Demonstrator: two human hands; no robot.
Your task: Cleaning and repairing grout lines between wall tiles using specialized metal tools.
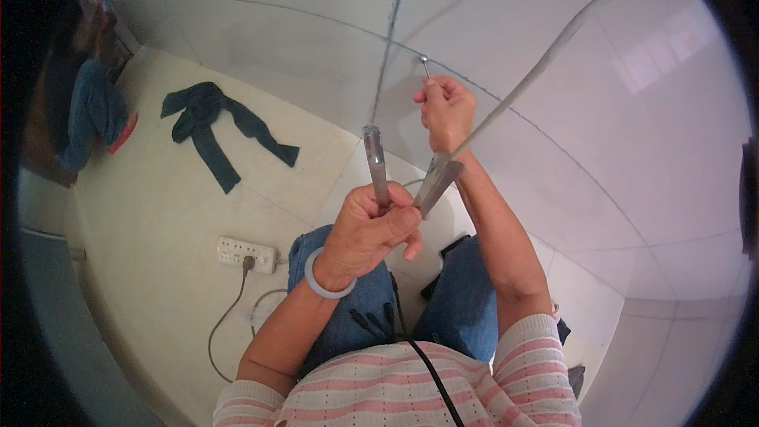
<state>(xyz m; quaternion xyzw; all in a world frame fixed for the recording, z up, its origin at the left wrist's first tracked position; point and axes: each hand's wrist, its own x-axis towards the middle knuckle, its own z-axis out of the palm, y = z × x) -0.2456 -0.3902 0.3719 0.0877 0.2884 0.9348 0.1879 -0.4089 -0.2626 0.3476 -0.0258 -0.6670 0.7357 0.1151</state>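
Note:
My right hand (449,111) pinches a thin metal rod with a round ball tip (424,60), which sits at the dark joint (474,88) between the pale wall tiles. Lower down, my left hand (370,229) is closed around a slim grey tube (375,160) with a shinier, dark-streaked upper end. From the same fist a grey flared piece (439,183) sticks out, its kind unclear, passing in front of my right wrist. A thick grey hose (557,47) runs from the upper right down to that piece; whether they are joined I cannot tell. A pale bracelet circles my left wrist.
A white power strip (233,251) with a plugged-in cord lies on the tiled floor. Dark cloth (207,122) is spread beyond it. At the far left is another person's bent leg in jeans (95,115). Black cables (411,340) hang over my lap.

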